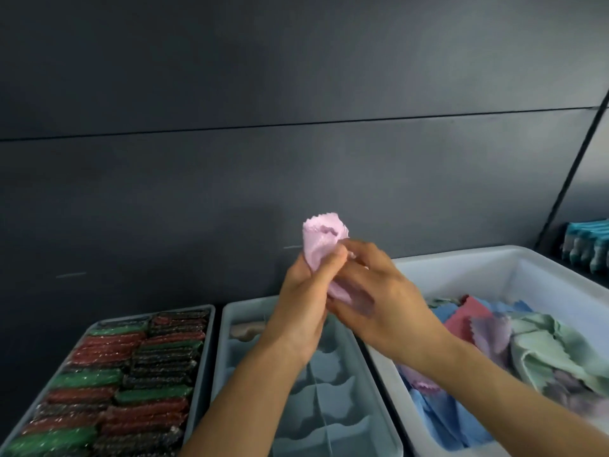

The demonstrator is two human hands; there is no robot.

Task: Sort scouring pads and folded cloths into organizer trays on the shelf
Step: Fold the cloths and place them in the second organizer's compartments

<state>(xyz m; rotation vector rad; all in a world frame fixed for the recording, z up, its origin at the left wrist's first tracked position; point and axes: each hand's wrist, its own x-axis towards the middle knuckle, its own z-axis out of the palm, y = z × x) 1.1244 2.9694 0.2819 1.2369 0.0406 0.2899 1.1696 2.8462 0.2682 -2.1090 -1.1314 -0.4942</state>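
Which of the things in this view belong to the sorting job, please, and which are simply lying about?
Part of the job:
- pink cloth, held by left hand and right hand
- divided tray, mostly unfilled
- tray of scouring pads, packed
- white bin of loose cloths

Just lying about:
- teal items at far right, too blurred to identify
- dark wall panel

One head-worn view looks forward and slightly down from close above the shelf, facing a dark wall (296,94). Both forearms enter from the bottom edge, with three trays (227,328) cropped along the lower frame.
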